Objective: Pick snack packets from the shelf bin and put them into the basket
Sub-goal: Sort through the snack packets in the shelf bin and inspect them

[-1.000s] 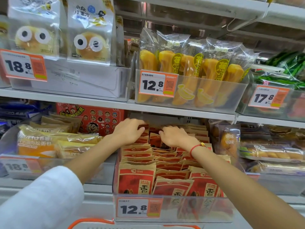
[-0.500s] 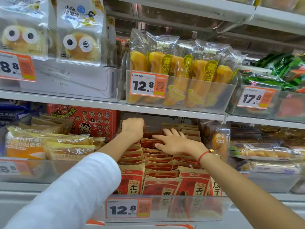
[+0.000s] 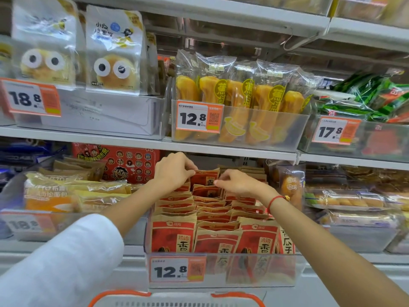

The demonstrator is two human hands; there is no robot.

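In the head view, both hands reach to the back of a clear shelf bin (image 3: 221, 271) that is full of red and brown snack packets (image 3: 218, 218) standing in rows. One raised packet (image 3: 205, 177) stands higher than the others, and it is between the two hands. The left hand (image 3: 173, 171) pinches its upper left corner with curled fingers, and the right hand (image 3: 238, 185) pinches its right edge, also with curled fingers. The other packets lie below the hands and nearer to the person, under both forearms. The right wrist carries a red string bracelet (image 3: 275, 200), and the left arm has a white sleeve (image 3: 59, 262). The basket (image 3: 177, 300), white with an orange rim, shows only a little at the bottom edge, well below both hands. A price tag (image 3: 178, 269) marked 12.8 is on the front wall of the bin. Above the hands, a second bin holds banana-shaped bread packs (image 3: 241, 100).
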